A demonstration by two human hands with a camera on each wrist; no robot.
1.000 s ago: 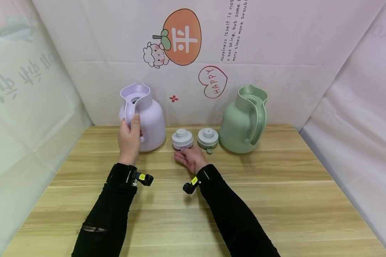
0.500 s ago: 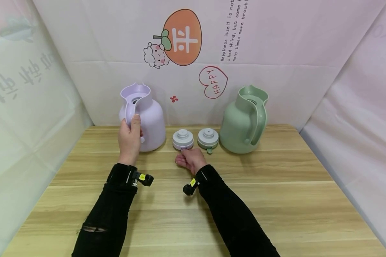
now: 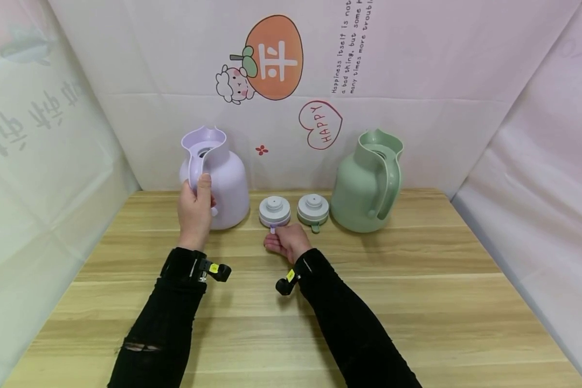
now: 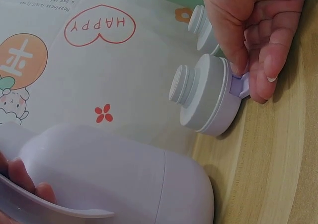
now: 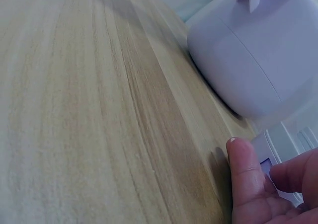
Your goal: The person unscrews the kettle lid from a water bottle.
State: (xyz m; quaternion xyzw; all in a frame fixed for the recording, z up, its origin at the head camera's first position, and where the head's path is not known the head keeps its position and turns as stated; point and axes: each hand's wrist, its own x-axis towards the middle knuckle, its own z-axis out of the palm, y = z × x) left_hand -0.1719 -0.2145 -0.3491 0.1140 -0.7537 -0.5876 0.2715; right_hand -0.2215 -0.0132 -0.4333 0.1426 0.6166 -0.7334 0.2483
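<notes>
My left hand (image 3: 194,213) grips the handle of a lilac jug (image 3: 230,188), which stands upright with its spouted mouth uncovered; the fingers (image 4: 22,177) curl round the handle. Just right of the jug, a grey-topped lid (image 3: 274,211) with a lilac base sits on the table. My right hand (image 3: 289,241) is at the lid's front. Its thumb and index finger pinch the small lilac tab (image 4: 240,86), as the left wrist view shows. Beside it stands a second lid (image 3: 313,209) with a green base and tab, apart from both hands.
A green jug (image 3: 364,191) stands at the right, its handle toward the front right. Wooden tabletop (image 3: 252,334) stretches in front. Printed white cloth (image 3: 407,64) hangs behind, and pale cloth walls the sides.
My right hand has shifted slightly toward me, and more of the lilac lid's tab shows beside the thumb. The left hand and both jugs stay put.
</notes>
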